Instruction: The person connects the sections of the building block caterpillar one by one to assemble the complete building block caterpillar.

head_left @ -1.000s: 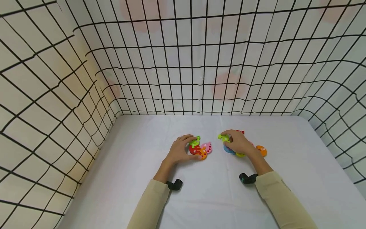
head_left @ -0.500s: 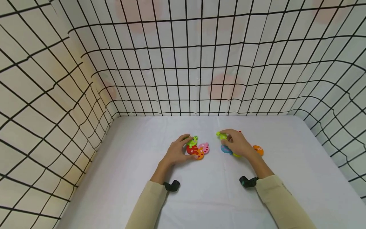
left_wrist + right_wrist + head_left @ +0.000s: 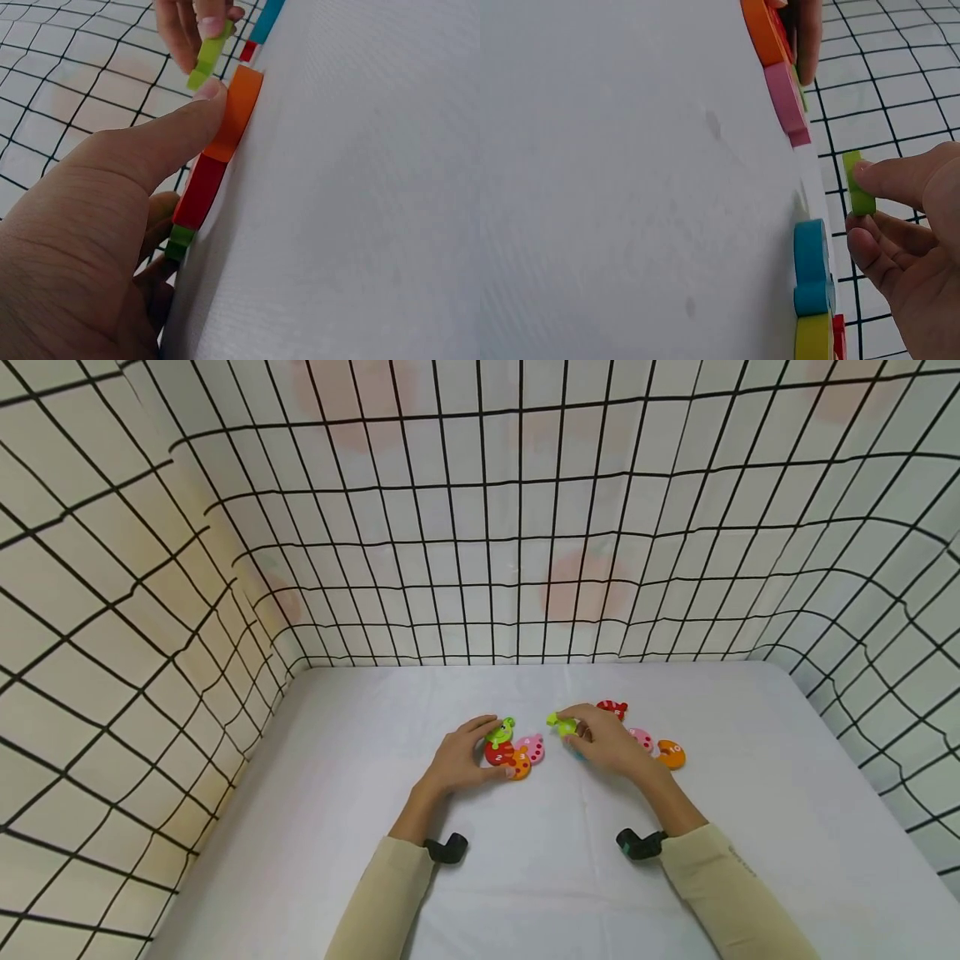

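Observation:
In the head view my left hand (image 3: 457, 762) grips a small cluster of joined puzzle pieces, its thumb at the orange piece (image 3: 238, 112) and its fingers by the green face piece (image 3: 501, 730). Between these sits a red piece (image 3: 201, 191) with a number on it. A pink spotted piece (image 3: 786, 101) adjoins the orange one. To the right, my right hand (image 3: 606, 739) pinches a lime green puzzle piece (image 3: 859, 184) between thumb and fingers, raised above the table. Beneath that hand lie a blue piece (image 3: 812, 259) and a yellow piece (image 3: 814, 337), mostly hidden from the head view.
Loose pieces lie around the right hand: a red striped one (image 3: 613, 708), a pink one (image 3: 641, 739) and an orange one (image 3: 672, 754). A white cloth covers the table (image 3: 525, 877). Black wire mesh (image 3: 480, 539) stands along the back and sides.
My right hand has moved left with the lime green piece, closer to the cluster, uncovering the red striped and pink pieces. My left hand keeps its place at the cluster.

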Available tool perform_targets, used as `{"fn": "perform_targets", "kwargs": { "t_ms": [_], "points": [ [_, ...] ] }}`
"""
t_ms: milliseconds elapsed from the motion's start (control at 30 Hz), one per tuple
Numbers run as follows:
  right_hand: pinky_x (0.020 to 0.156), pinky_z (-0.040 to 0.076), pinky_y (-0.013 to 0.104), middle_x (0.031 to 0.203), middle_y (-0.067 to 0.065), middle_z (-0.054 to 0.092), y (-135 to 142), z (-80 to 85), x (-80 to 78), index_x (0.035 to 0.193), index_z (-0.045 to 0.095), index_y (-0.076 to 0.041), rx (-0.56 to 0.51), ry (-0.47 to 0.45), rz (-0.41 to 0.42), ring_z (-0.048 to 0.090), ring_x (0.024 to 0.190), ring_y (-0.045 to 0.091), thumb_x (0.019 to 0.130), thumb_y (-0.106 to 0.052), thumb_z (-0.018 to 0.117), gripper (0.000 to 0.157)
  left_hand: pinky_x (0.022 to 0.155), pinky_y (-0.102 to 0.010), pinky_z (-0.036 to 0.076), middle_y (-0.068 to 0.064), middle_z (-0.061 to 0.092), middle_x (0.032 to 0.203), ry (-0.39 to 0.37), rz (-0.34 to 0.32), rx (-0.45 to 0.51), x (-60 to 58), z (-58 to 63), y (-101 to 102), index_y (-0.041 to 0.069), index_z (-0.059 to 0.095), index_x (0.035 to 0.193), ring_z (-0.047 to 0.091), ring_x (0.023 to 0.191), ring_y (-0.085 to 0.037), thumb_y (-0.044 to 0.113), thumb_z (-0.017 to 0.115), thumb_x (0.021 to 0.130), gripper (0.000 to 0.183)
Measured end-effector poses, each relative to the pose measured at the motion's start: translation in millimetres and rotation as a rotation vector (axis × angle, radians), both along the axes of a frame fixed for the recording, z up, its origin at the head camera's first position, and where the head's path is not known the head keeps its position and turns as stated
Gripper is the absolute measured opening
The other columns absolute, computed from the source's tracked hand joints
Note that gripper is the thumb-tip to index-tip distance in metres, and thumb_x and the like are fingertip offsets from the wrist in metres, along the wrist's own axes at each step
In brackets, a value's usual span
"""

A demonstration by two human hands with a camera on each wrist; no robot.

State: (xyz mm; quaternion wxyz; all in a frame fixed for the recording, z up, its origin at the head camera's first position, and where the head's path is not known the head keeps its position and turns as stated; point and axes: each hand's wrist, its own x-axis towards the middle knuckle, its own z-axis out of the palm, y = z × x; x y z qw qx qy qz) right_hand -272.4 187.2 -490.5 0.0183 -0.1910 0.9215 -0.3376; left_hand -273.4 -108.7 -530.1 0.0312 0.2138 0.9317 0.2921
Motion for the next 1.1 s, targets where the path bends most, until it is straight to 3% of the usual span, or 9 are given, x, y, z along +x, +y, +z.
{"fn": "perform_targets", "kwargs": {
  "t_ms": [800, 1100],
  "points": [
    [0.084, 0.054, 0.031, 0.144, 0.012, 0.061, -32, -11.8, -3.9, 0.139, 0.063, -0.009, 0.037, -0.008, 0.108, 0.059, 0.094, 0.017, 0.1, -0.012, 0.066, 0.039, 0.12, -0.059, 0.033, 0.001, 0.044, 0.162, 0.034, -0.005, 0.036, 0.7, 1.1, 0, 0.025, 0.049, 0.155, 0.04, 0.15, -0.025, 0.058, 0.078, 0.08, 0.086],
    [0.1, 0.056, 0.049, 0.148, 0.017, 0.058, -31, -3.5, 1.7, 0.137, 0.064, -0.004, 0.051, -0.02, 0.099, 0.063, 0.111, 0.029, 0.099, -0.005, 0.064, 0.038, 0.119, -0.059, 0.034, 0.002, 0.046, 0.161, 0.043, -0.003, 0.03, 0.0, 0.4, 0, 0.026, 0.049, 0.154, 0.041, 0.15, -0.024, 0.057, 0.078, 0.08, 0.085]
  ]
}}
